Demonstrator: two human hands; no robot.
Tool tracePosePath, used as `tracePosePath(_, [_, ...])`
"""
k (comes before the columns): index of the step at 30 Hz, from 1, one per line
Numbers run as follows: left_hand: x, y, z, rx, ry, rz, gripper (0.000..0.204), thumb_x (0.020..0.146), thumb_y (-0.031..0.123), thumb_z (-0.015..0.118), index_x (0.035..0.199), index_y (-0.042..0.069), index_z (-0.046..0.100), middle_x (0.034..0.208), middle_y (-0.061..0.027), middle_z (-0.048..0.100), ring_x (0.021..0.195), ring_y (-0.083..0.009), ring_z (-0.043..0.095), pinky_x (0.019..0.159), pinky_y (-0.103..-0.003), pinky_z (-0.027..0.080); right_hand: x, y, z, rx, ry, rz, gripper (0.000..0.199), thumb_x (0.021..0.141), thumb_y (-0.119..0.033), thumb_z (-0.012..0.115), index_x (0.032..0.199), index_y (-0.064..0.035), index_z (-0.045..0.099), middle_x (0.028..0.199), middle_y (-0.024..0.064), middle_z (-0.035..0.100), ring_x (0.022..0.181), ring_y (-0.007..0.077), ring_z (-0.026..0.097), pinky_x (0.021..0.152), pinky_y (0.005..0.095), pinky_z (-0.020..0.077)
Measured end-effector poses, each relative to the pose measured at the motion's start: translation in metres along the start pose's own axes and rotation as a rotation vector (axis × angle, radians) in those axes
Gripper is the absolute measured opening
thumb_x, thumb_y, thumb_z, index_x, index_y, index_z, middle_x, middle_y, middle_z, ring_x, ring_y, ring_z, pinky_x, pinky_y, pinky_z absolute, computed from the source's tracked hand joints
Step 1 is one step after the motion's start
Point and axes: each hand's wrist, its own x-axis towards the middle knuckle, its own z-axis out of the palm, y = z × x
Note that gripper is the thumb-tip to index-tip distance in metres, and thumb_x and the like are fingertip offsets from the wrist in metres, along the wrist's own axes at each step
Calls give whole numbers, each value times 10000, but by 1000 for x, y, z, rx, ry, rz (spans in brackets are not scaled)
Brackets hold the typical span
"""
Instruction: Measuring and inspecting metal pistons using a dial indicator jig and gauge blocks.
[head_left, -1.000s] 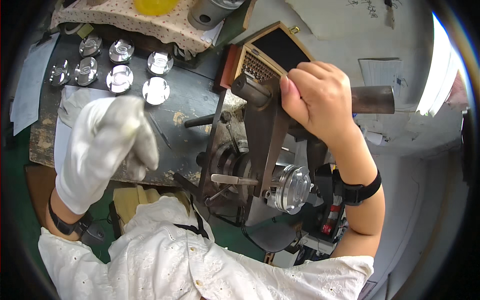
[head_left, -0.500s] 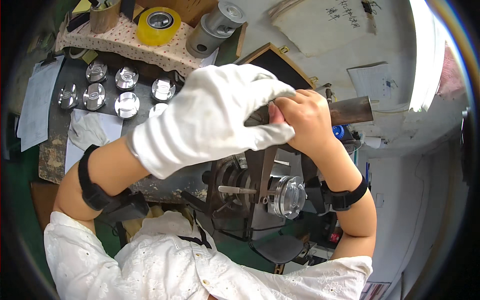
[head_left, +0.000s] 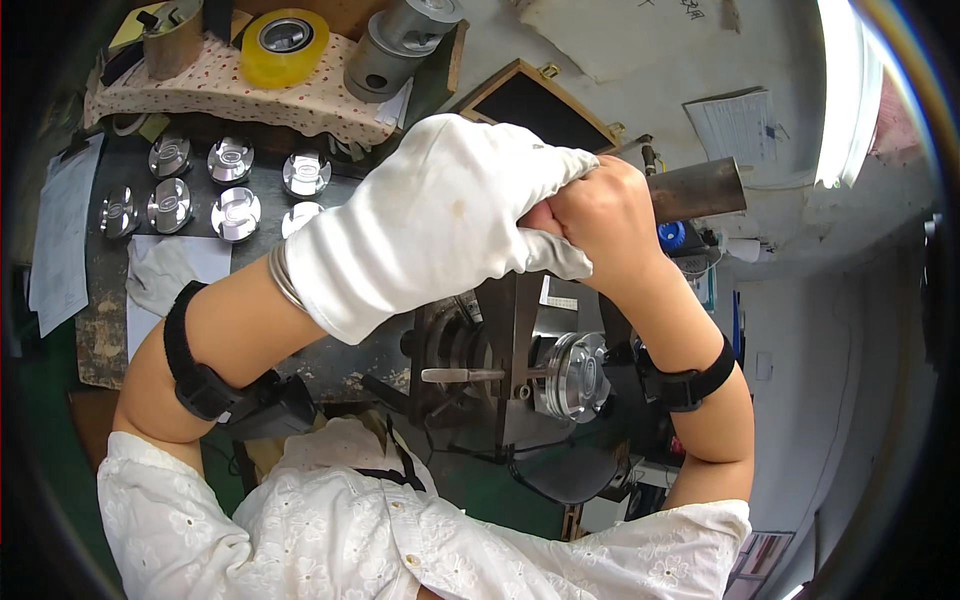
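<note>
Far left for me, sheets of paper (head_left: 65,240) hang over the edge of the worn desk (head_left: 102,348), and here come seven shiny pistons (head_left: 236,215) standing in two uneven rows. A crumpled white cloth (head_left: 160,275) lies just below them, and above, on a flowered cover (head_left: 225,92), there's a yellow roll of tape (head_left: 262,62) beside a grey metal cylinder (head_left: 385,62)! Across the middle, my gloved left hand (head_left: 430,215) stretches rightward, fingers and thumb parted at the tips around my right thumb; whether they close on anything, I cannot tell. Right below it, a slim handle (head_left: 462,376) crosses the dark upright arm (head_left: 512,325) of the fixture, and just right of that arm sits the mounted piston (head_left: 577,378), its round face turned sideways! Above, my bare right hand (head_left: 605,215) is curled into a fist, with whatever it grips hidden from me, and a thick steel bar (head_left: 700,190) juts out rightward beyond it
</note>
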Motion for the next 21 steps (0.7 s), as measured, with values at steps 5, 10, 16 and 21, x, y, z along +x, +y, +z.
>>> tracePosePath(5, [-1,-6,0,-23,-15,8,609,616,315,799,1100,-1,607,690,-98,580,604,-224,573,603,-302,466,-1,-2,0,21,-2,67,240,717,-214,632,535,-72,566,489,98,520,460,287,538,457,367,424])
tracePosePath(10, [-3,-9,1,-62,4,-9,601,616,302,806,1100,3,614,694,-98,583,604,-217,568,605,-299,466,1,-6,0,48,34,65,235,727,-204,631,545,-69,568,488,101,515,462,298,536,467,375,429])
tracePosePath(16, [-3,-12,3,-27,-16,-60,595,613,322,816,1076,-2,630,731,-115,616,635,-199,597,638,-287,490,0,-9,-1,28,10,154,264,736,-205,624,531,-56,549,464,110,480,437,299,513,441,378,415])
tracePosePath(21, [-2,-10,3,-16,-13,-54,570,627,298,821,1083,13,632,728,-103,627,625,-171,595,637,-268,491,-2,-12,0,25,34,183,271,752,-230,608,549,-58,561,474,118,490,450,304,525,452,387,422])
